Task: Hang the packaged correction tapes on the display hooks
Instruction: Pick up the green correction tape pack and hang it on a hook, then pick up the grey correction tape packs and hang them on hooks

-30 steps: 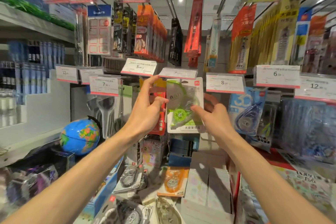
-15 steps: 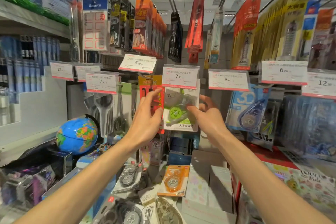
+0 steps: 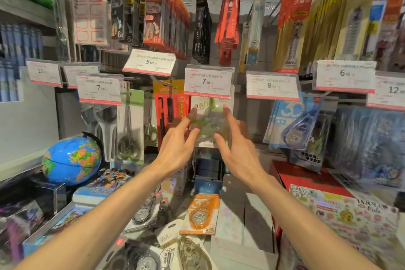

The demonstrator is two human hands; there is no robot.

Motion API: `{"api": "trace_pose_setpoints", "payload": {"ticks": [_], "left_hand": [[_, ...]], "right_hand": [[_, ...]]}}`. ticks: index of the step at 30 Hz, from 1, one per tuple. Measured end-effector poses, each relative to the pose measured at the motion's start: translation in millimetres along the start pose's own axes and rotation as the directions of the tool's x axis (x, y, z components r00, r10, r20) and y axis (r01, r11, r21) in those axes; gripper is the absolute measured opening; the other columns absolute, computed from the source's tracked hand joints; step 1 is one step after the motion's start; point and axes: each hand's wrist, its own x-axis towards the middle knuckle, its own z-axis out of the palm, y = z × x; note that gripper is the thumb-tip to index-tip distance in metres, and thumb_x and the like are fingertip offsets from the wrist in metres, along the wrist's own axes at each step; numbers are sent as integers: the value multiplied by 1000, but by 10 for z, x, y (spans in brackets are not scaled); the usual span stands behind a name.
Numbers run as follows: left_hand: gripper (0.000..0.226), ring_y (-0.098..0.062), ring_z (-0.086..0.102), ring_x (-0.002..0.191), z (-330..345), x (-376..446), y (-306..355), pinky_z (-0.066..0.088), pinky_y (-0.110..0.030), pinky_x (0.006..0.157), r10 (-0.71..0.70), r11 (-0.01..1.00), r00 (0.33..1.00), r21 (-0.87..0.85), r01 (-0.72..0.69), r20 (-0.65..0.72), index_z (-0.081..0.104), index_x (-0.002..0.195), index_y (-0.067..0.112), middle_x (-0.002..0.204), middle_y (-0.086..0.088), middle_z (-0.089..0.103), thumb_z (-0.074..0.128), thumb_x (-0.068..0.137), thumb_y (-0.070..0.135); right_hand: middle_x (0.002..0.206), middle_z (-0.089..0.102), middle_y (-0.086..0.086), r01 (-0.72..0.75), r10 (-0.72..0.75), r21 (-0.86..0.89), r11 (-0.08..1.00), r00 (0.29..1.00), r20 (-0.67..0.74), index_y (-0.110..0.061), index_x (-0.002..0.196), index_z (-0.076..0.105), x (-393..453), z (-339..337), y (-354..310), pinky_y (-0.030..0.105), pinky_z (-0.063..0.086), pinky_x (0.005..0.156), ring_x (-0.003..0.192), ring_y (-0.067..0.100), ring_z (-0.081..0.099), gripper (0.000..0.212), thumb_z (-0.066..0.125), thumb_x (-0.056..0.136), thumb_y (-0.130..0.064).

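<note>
A green packaged correction tape hangs on the hook behind the 7.90 price tag. My left hand and my right hand hover just in front of it, one on each side, fingers spread and blurred, gripping nothing. Whether any fingertip still touches the pack is unclear. An orange correction tape pack lies on the counter below. Black packs and a clear one lie near it. Blue correction tapes hang to the right.
Scissors packs and a red-orange pen pack hang left of the green pack. A globe stands at lower left. White boxes and a red box sit on the counter. Rows of hanging goods and price tags crowd above.
The green pack has gone up under the 7.90 tag onto its hook. Both hands have let go of it and drawn back slightly toward me.
</note>
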Motion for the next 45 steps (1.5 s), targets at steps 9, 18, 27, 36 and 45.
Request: {"api": "trace_pose_setpoints", "payload": {"ticks": [9,18,27,36,45], "left_hand": [[45,-30,58,122,101,-26,61,49,-53,102,-24,996,1000,86,22,13,41,145,36,143,-3,54,39,101,42],[57,-16,45,137,120,-422,9,42,-46,112,-133,982,991,140,128,25,26,155,33,153,3,41,45,103,41],[40,-11,61,100,-5,-906,-451,47,-28,88,-291,934,921,286,214,261,46,140,27,127,4,57,52,101,35],[19,-15,61,86,-585,-1104,-854,45,-22,71,-356,878,652,478,-11,669,67,111,17,100,2,67,61,94,25],[25,-13,60,93,-897,-1196,-1044,47,-23,79,-461,852,442,523,-20,769,66,118,27,104,7,67,60,94,35]], "right_hand": [[77,60,2,-6,8,-25,1000,997,79,-47,151,-16,55,-27,137,28,35,44,47,12,54,76,42,102,-39],[71,70,2,-61,37,100,993,974,223,-31,158,6,-208,-85,297,22,48,59,61,9,63,75,52,99,-38],[137,47,-1,-30,86,-120,992,864,496,-26,146,40,-542,275,367,30,43,90,101,14,60,52,54,98,-41],[100,65,-4,195,-34,-140,971,688,725,-25,116,65,-891,873,-175,32,44,84,93,17,56,34,61,89,-46],[97,49,-2,248,4,-171,954,556,831,-15,110,62,-1008,1274,-464,32,38,72,86,18,46,57,67,80,-62]]}}
